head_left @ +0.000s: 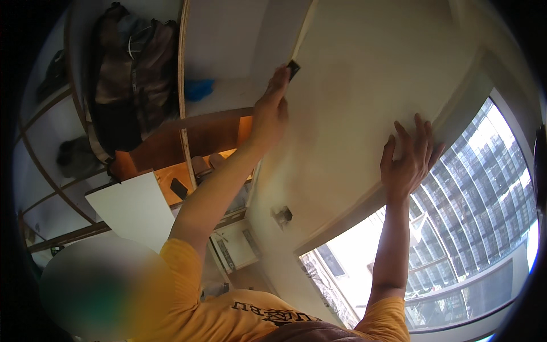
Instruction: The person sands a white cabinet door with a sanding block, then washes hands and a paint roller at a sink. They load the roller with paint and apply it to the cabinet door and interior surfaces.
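Note:
Up at the pale wall panel (342, 85), my left hand (270, 111) is closed around a small black rectangular piece (293, 69). The piece sits at the panel's left edge, beside a thin wooden strip, and I cannot tell its exact kind. My right hand (407, 157) has its fingers spread. It lies over the lower right of the same panel, close above the window, and holds nothing. Whether its palm presses on the surface is hidden.
A bright window (456, 216) with a striped building behind it fills the right. To the left, open wooden shelving holds a dark bag (134, 85), a blue item (198, 89) and a white board (134, 205). A small wall box (282, 216) sits below the panel.

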Demonstrator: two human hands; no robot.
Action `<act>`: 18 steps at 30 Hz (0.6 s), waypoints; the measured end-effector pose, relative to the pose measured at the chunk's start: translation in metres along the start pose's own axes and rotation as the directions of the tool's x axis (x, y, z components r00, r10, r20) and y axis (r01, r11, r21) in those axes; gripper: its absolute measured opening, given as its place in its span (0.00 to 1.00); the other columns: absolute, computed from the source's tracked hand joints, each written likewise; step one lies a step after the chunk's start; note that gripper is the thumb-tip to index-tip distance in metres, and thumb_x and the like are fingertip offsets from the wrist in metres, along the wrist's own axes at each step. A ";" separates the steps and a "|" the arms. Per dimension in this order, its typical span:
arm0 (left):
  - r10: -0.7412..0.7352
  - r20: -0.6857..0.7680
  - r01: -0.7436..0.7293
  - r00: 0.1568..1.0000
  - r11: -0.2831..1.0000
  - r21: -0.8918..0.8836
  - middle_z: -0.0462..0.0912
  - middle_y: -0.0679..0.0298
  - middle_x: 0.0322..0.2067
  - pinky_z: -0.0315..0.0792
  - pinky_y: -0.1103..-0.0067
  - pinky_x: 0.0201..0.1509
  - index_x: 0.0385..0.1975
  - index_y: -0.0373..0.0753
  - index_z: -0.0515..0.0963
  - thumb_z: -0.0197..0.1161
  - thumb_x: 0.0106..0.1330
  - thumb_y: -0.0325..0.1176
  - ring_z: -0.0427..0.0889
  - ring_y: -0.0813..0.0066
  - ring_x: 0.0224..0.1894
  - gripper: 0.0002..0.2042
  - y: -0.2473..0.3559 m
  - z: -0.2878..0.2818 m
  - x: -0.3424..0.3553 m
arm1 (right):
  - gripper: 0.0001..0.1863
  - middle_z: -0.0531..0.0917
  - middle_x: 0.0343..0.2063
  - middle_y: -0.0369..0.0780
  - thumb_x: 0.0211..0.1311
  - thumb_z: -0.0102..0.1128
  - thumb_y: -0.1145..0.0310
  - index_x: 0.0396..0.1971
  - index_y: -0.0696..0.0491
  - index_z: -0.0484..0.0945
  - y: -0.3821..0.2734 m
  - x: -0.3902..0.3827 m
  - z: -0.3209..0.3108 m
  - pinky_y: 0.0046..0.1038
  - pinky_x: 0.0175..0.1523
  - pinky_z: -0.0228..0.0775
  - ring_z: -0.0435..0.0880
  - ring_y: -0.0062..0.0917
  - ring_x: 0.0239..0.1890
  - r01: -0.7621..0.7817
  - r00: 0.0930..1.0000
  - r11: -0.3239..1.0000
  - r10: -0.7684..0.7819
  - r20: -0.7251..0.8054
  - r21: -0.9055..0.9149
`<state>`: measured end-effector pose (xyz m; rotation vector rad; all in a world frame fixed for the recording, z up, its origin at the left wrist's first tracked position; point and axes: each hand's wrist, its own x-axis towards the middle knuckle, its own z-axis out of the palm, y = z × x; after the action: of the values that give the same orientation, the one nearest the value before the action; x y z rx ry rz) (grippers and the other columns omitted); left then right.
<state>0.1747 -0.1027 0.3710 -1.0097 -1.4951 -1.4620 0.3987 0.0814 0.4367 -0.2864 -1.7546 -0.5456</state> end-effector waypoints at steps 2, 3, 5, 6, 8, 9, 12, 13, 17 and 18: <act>0.095 -0.013 -0.095 0.995 0.995 0.040 0.64 0.50 0.68 0.58 0.68 0.76 0.69 0.36 0.61 0.46 0.65 0.12 0.60 0.56 0.72 0.30 -0.029 0.027 0.025 | 0.15 0.75 0.62 0.38 0.55 0.64 0.68 0.44 0.42 0.86 -0.005 0.002 0.001 0.52 0.74 0.49 0.69 0.36 0.68 0.006 0.999 1.000 -0.006 0.033 0.006; 0.142 -0.020 -0.140 0.990 0.989 0.050 0.65 0.50 0.68 0.59 0.69 0.75 0.69 0.36 0.61 0.46 0.63 0.11 0.60 0.56 0.72 0.30 -0.040 0.041 0.036 | 0.15 0.75 0.62 0.39 0.55 0.64 0.68 0.44 0.43 0.86 -0.002 0.007 0.002 0.51 0.74 0.50 0.69 0.37 0.67 0.029 1.000 0.999 -0.029 -0.002 0.040; 0.176 -0.036 -0.173 0.984 0.982 0.071 0.64 0.50 0.68 0.58 0.66 0.76 0.68 0.35 0.62 0.48 0.63 0.11 0.61 0.55 0.72 0.30 -0.058 0.057 0.055 | 0.15 0.74 0.62 0.43 0.56 0.64 0.67 0.45 0.45 0.86 0.010 0.019 0.005 0.49 0.72 0.53 0.69 0.40 0.67 0.071 0.996 0.991 -0.063 -0.070 0.117; 0.184 -0.040 -0.182 0.982 0.982 0.058 0.64 0.49 0.68 0.57 0.65 0.76 0.68 0.34 0.62 0.49 0.63 0.11 0.61 0.55 0.72 0.30 -0.068 0.071 0.058 | 0.15 0.74 0.62 0.47 0.57 0.64 0.65 0.46 0.47 0.85 0.013 0.028 -0.001 0.47 0.71 0.55 0.69 0.43 0.66 0.081 0.995 0.993 -0.075 -0.070 0.085; 0.182 -0.057 -0.180 0.982 0.983 0.044 0.65 0.50 0.68 0.57 0.64 0.76 0.67 0.33 0.63 0.50 0.62 0.12 0.62 0.53 0.72 0.29 -0.091 0.089 0.072 | 0.16 0.73 0.63 0.46 0.58 0.64 0.64 0.47 0.47 0.84 0.015 0.043 -0.006 0.49 0.71 0.55 0.68 0.43 0.67 0.093 0.991 0.995 -0.096 -0.093 -0.035; 0.184 -0.072 -0.182 0.980 0.983 0.038 0.65 0.50 0.68 0.57 0.63 0.76 0.67 0.33 0.63 0.50 0.62 0.12 0.62 0.53 0.71 0.29 -0.102 0.096 0.082 | 0.17 0.73 0.64 0.45 0.58 0.64 0.64 0.48 0.47 0.84 0.014 0.051 -0.003 0.49 0.71 0.54 0.68 0.44 0.68 0.101 0.988 0.990 -0.111 -0.110 -0.096; 0.198 -0.120 -0.190 0.973 0.979 0.075 0.66 0.49 0.67 0.57 0.62 0.76 0.66 0.31 0.64 0.50 0.63 0.13 0.61 0.52 0.72 0.28 -0.131 0.113 0.100 | 0.22 0.68 0.67 0.43 0.60 0.62 0.60 0.55 0.44 0.79 -0.001 0.046 0.014 0.52 0.73 0.50 0.64 0.43 0.70 0.025 0.999 0.937 -0.040 -0.035 -0.348; 0.199 -0.118 -0.196 0.973 0.980 0.034 0.65 0.49 0.67 0.57 0.62 0.76 0.66 0.31 0.64 0.50 0.63 0.13 0.61 0.52 0.72 0.28 -0.136 0.119 0.105 | 0.23 0.67 0.68 0.43 0.60 0.62 0.59 0.56 0.43 0.78 -0.005 0.046 0.020 0.52 0.73 0.49 0.63 0.42 0.71 0.008 0.999 0.912 -0.020 -0.025 -0.409; 0.185 -0.107 -0.193 0.977 0.979 -0.064 0.65 0.48 0.68 0.56 0.62 0.76 0.67 0.32 0.63 0.52 0.60 0.13 0.59 0.52 0.73 0.30 -0.148 0.137 0.114 | 0.24 0.66 0.68 0.43 0.63 0.58 0.56 0.59 0.43 0.75 -0.011 0.050 0.030 0.52 0.74 0.48 0.61 0.42 0.72 0.037 0.997 0.897 -0.060 -0.039 -0.441; 0.175 -0.109 -0.184 0.978 0.980 -0.076 0.65 0.49 0.68 0.55 0.62 0.76 0.68 0.33 0.63 0.52 0.59 0.13 0.58 0.52 0.73 0.32 -0.148 0.139 0.116 | 0.24 0.66 0.68 0.44 0.64 0.57 0.55 0.59 0.44 0.75 -0.010 0.049 0.032 0.52 0.74 0.48 0.61 0.42 0.72 0.042 0.997 0.885 -0.066 -0.035 -0.464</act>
<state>-0.0063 0.0353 0.4231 -1.0761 -1.2440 -1.4356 0.3541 0.0840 0.4761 -0.5546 -1.5690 -1.0082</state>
